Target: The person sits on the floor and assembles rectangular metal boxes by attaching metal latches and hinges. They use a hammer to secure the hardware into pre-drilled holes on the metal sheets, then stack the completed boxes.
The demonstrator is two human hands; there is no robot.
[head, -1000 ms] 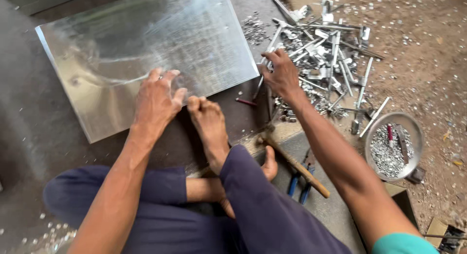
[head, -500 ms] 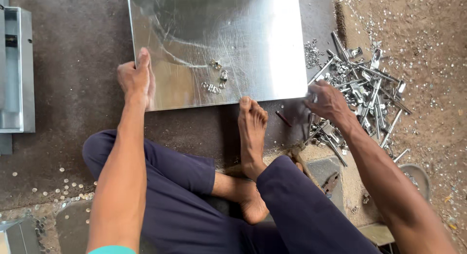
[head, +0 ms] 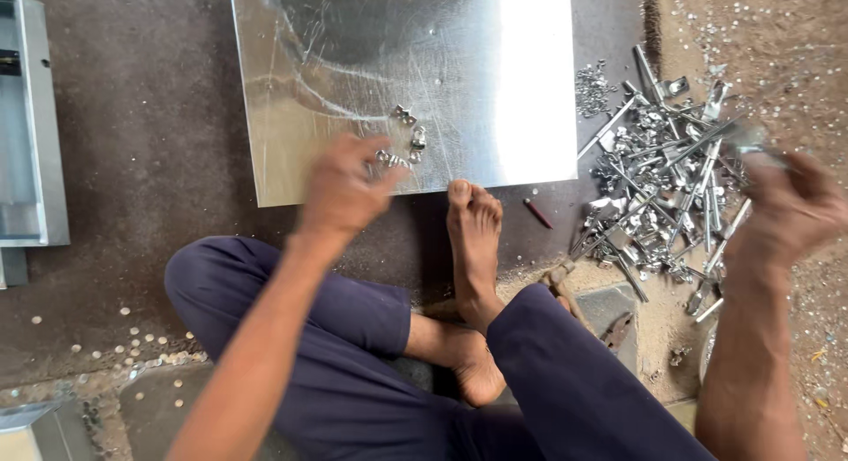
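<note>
Metal sheet lies flat on the dark floor in front of the seated person, one bare foot with its toes at the sheet's near edge. Left hand sits over that near edge, fingers curled down toward a small cluster of shiny fittings lying on the sheet — looks half-closed, but whether it actually pinches a piece I cannot tell, the fingertips blur into the parts. Right hand is off to the side above the pile of metal rods and hardware, badly motion-blurred; something bright shows at the fingers, yet grip or empty I cannot tell. Progress, as a judgement: early. Only a handful of small fittings are on the sheet, all loose and bunched near the front edge, none visibly fastened or lined up; the rest of the sheet surface is bare. The pile beside it is large and unsorted — most of the stock remains there. A red pencil-like stick lies on the floor between foot and pile, untouched. A grey metal box frame stands at the far left, well apart from both hands, and small round slugs are scattered on the floor near the knee
</note>
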